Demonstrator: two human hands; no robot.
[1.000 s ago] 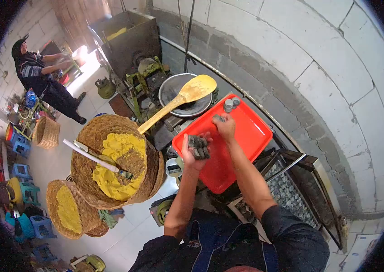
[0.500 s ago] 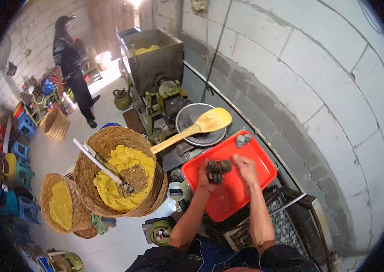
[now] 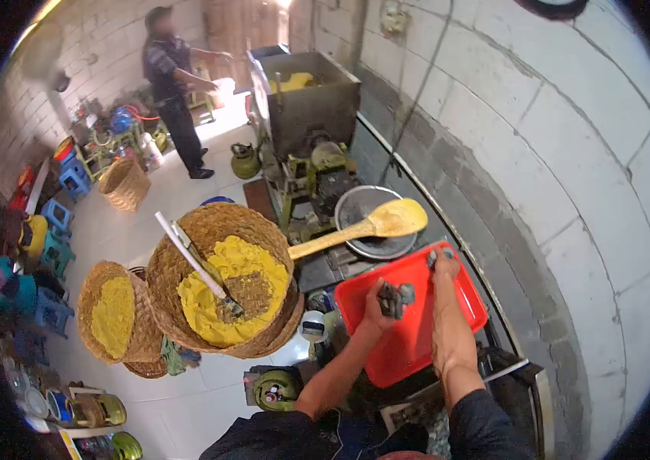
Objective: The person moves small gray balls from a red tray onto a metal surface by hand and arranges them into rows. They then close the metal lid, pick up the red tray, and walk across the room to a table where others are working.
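A red tray (image 3: 402,341) lies in front of me near the wall. My left hand (image 3: 380,305) is over its near-left part, shut on a stack of small dark metal pieces (image 3: 392,295). My right hand (image 3: 443,266) reaches to the tray's far corner and touches the small grey pieces (image 3: 434,255) lying there; whether it grips one is hidden by the fingers.
A woven basket (image 3: 221,280) of yellow dough holds a white-handled tool (image 3: 191,259), with a second basket (image 3: 114,322) to its left. A wooden paddle (image 3: 367,228) rests over a metal pan (image 3: 367,203). A metal machine (image 3: 306,100) stands behind. Another person (image 3: 175,92) stands far back.
The view tilted up and shifted. My right hand moved from beside the left hand out to the tray's far corner. The left hand kept its stack. The person at the back turned.
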